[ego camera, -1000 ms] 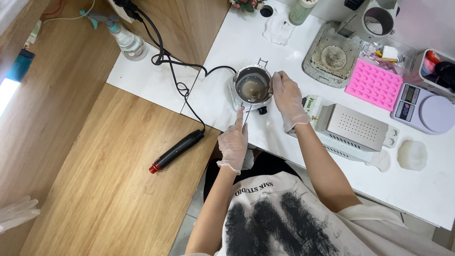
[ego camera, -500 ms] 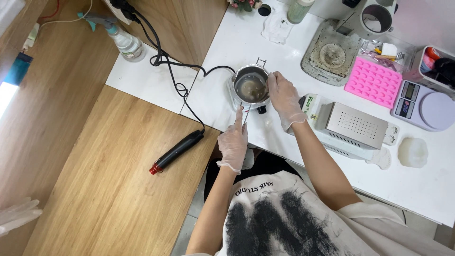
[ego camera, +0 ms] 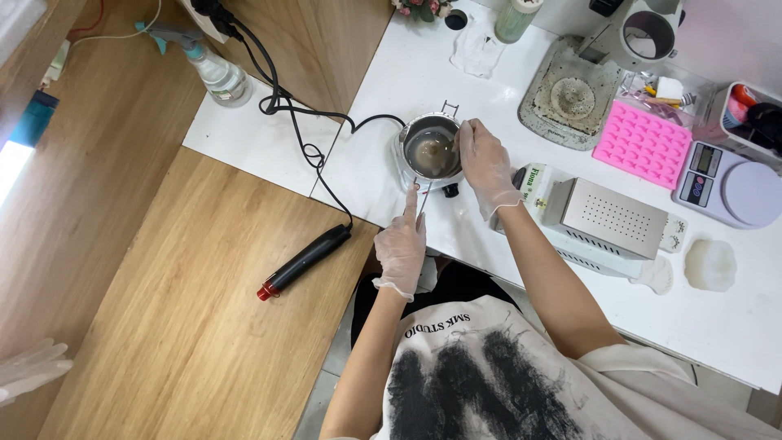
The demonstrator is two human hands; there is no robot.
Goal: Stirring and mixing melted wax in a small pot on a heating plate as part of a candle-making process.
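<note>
A small steel pot (ego camera: 432,151) of pale melted liquid stands on the white table (ego camera: 383,163). My left hand (ego camera: 401,243), gloved, grips the pot's thin handle (ego camera: 420,195), with the index finger laid along it. My right hand (ego camera: 486,163), also gloved, rests at the pot's right rim. Its fingers are pinched on what looks like a thin stirrer dipped in the liquid. A black cord (ego camera: 309,134) runs from the pot's base towards the back left.
A black heat gun with a red tip (ego camera: 303,261) lies on the wooden table, a spray bottle (ego camera: 216,73) behind it. To the right are a perforated metal box (ego camera: 607,218), a pink mould (ego camera: 643,143), a scale (ego camera: 729,183) and a white lump (ego camera: 710,265). Another person's gloved hand (ego camera: 28,371) shows at bottom left.
My right hand has shifted slightly at the pot's rim. The pot and my left hand stay where they were.
</note>
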